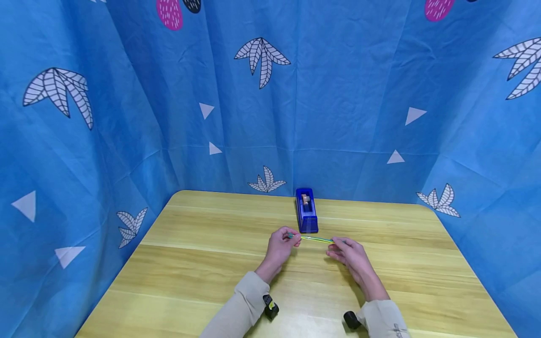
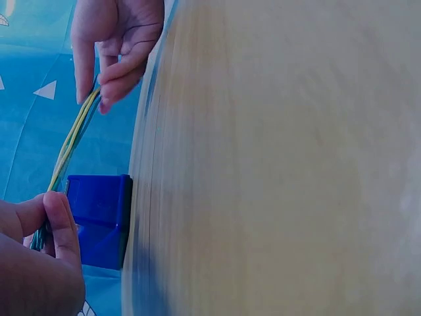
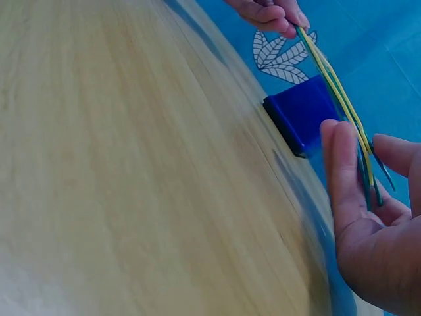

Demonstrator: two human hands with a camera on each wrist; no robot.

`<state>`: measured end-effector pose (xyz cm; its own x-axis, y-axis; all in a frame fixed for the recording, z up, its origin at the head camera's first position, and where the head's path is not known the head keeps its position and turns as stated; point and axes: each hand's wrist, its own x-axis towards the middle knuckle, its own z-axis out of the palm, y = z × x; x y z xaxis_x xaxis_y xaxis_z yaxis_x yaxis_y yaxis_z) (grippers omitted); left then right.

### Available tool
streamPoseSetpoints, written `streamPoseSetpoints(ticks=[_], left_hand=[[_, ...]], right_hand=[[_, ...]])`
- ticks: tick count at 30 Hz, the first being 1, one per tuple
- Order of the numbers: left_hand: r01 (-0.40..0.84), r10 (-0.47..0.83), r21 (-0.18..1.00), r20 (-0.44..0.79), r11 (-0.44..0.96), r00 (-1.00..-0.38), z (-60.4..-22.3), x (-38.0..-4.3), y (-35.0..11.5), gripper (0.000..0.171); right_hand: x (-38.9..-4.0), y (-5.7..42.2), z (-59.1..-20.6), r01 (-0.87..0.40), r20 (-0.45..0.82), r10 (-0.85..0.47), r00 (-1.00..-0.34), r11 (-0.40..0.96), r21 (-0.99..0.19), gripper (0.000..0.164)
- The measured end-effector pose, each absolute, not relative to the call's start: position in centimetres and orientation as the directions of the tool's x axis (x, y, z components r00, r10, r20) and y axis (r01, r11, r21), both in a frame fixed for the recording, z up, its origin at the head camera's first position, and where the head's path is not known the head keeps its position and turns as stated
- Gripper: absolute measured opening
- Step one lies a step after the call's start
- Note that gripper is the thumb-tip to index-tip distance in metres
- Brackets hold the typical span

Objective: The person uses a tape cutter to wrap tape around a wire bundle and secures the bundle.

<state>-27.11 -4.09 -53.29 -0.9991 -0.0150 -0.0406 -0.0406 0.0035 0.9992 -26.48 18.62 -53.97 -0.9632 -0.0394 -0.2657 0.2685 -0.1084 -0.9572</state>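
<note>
A slim bundle of yellow and green strands [image 1: 317, 239], wire-like in looks, stretches between both hands above the table. My left hand [image 1: 279, 246] pinches its left end between thumb and fingers, with green tips poking out past the grip. At the other end, my right hand [image 1: 354, 259] holds the strands between thumb and fingertips. Loose green and yellow ends [image 3: 370, 184] stick out of that grip in the right wrist view. Just beyond the hands stands a blue tape dispenser [image 1: 313, 224] with a small roll [image 1: 305, 199] in it.
The light wooden table [image 1: 203, 263] has rounded back corners. A blue patterned curtain [image 1: 338, 94] hangs around its back and sides. The dispenser sits near the back edge, close behind the strands.
</note>
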Motion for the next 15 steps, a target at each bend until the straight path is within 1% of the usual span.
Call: streamPoseSetpoints(ticks=[4, 8, 15], left_hand=[[-0.055, -0.016, 0.999, -0.055, -0.001, -0.998, -53.35, -27.1, -4.09, 0.009], [-0.072, -0.004, 0.997, -0.072, -0.006, -0.997, -53.55, -27.21, -4.12, 0.011], [-0.102, 0.044, 0.995, -0.102, 0.008, -0.994, -53.68, -27.79, -4.57, 0.018]], right_hand=[[-26.63, 18.55, -53.74, 0.243, -0.245, -0.005, -0.969, -0.149, -0.958, 0.033], [-26.73, 18.59, -53.68, 0.207, -0.211, 0.009, -0.977, -0.16, -0.965, 0.034], [-26.94, 18.72, -53.68, 0.162, -0.163, 0.035, -0.986, -0.033, -0.986, 0.038]])
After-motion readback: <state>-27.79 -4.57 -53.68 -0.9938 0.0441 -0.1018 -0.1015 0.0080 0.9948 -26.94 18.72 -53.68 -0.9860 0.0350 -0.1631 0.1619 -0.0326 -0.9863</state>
